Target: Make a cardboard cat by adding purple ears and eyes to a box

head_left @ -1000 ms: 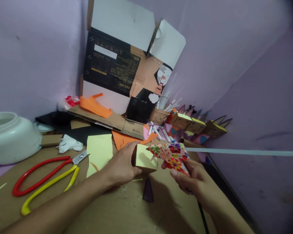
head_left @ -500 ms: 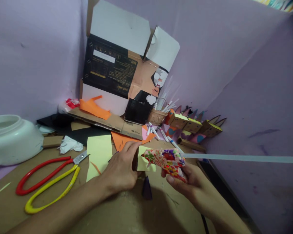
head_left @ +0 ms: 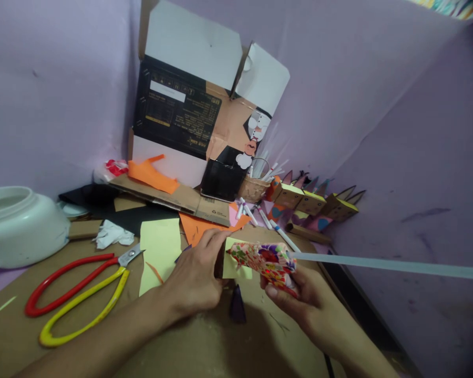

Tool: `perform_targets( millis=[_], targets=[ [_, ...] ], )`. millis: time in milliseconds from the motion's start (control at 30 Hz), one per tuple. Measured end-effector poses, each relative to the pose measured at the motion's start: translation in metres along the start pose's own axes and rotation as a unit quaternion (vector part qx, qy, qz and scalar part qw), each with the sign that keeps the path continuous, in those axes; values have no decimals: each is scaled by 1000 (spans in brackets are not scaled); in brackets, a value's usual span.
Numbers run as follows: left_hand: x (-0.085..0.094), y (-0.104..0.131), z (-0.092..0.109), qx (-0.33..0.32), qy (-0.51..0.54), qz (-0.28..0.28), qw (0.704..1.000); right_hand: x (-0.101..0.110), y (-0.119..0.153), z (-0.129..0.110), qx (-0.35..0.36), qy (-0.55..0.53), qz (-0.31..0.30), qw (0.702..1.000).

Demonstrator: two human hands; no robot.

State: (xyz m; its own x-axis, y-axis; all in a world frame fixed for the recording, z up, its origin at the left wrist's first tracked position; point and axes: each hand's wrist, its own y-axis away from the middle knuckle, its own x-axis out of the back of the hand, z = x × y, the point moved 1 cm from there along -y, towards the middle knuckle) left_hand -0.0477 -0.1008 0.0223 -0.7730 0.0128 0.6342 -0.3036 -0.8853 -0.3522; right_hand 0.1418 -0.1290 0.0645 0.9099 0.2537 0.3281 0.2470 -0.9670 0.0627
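My right hand (head_left: 299,299) is closed round the handle of a flower-patterned glue gun (head_left: 264,260). A long translucent glue stick (head_left: 370,263) runs out of its back to the right. The gun's nozzle points left, over a small box with a pale yellow paper face (head_left: 236,269). From the left side, my left hand (head_left: 199,268) grips this box; its fingertips and much of the box are hidden. Just below, a dark purple paper cone (head_left: 237,304) lies on the cardboard-covered table (head_left: 189,346).
Red-and-yellow-handled scissors (head_left: 82,294) lie at left beside a pale yellow sheet (head_left: 157,247), crumpled white tissue (head_left: 113,234) and a white pot (head_left: 27,231). Behind stand a large opened carton (head_left: 181,110), a basket of pens (head_left: 254,189) and several small decorated boxes (head_left: 313,202).
The glue gun has shifted slightly left in my right hand, and the glue stick's outer end has dipped lower. My left hand stays nearly in place on the box.
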Motion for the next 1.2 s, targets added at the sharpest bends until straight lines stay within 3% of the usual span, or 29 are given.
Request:
perform_targets(
  millis=[1200],
  targets=[
    [2, 0, 1, 15, -5, 2, 1000, 2, 0, 6, 12, 49, 11, 999]
  ],
)
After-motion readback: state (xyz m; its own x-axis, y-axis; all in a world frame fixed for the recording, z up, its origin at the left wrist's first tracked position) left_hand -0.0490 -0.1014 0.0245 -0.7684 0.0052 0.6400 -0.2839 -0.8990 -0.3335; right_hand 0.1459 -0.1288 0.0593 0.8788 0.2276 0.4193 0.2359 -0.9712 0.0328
